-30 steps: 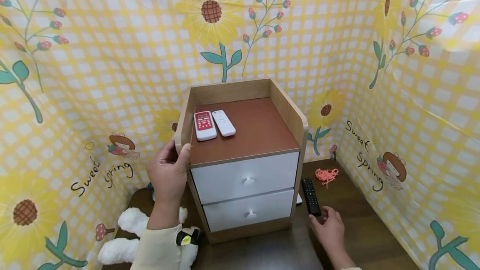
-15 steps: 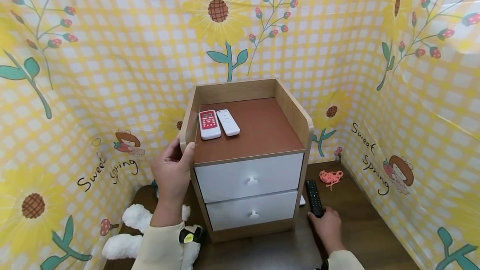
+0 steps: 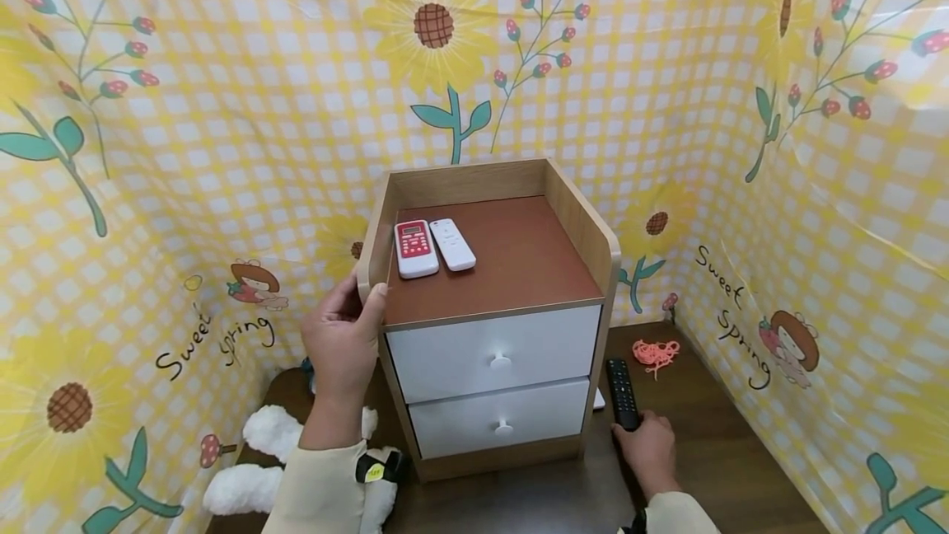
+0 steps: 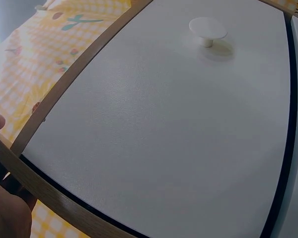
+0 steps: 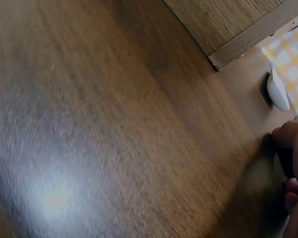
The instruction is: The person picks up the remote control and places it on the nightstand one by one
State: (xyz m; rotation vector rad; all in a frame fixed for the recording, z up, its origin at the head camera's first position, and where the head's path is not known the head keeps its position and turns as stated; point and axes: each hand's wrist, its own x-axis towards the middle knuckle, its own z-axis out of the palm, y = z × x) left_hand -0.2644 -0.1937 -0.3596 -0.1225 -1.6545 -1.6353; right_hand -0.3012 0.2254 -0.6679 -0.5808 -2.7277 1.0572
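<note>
In the head view my left hand (image 3: 343,344) grips the front edge of the left side panel of a small two-drawer cabinet (image 3: 519,278), thumb in front. Its fingertips behind the panel are hidden. To the right of the cabinet, my right hand (image 3: 651,447) holds the near end of a black remote control (image 3: 621,390), which lies along the dark wooden table. The right wrist view shows only part of this hand and a dark bit of the remote. On the cabinet's brown top lie a red-and-white remote control (image 3: 417,250) and a slim white remote control (image 3: 453,245), side by side.
Both drawers, with white knobs (image 3: 501,361), are closed. Orange string (image 3: 656,354) lies in a tangle at the back right. A white object (image 5: 277,90) sits beside the cabinet, partly hidden in the head view. White fluffy legs (image 3: 245,489) of something plush lie at left. Patterned cloth surrounds the table.
My right hand has settled its thumb and fingers around the near end of the black remote control. The left hand keeps its grip on the cabinet. The head view has shifted slightly.
</note>
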